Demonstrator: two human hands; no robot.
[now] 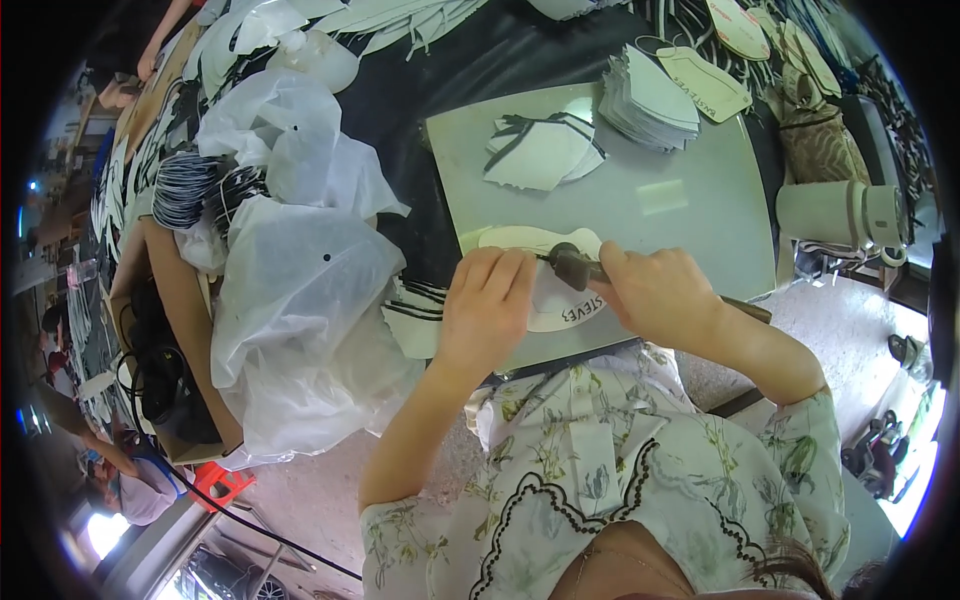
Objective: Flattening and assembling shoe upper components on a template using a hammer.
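Observation:
My right hand (660, 290) is wrapped round a hammer (571, 268), its dark head low over the work and its handle running out to the right. Beside the hammer head, my left hand (488, 305) is closed, fingers together, on a white cut piece; its fingertips and what lies under them are partly hidden. A cream curved template (565, 306) with dark printing lies between my hands on the smooth pale board (700, 225). To the left of my left hand, white pieces with black edge strips (415, 305) stick out past the board's edge.
Farther up the board are a small pile of black-edged white pieces (545, 152) and a thick stack of white pieces (650, 100). A cream tag-shaped template (705, 82) touches that stack. Crumpled plastic bags (300, 310) fill the left; a pale cylindrical container (835, 213) stands right.

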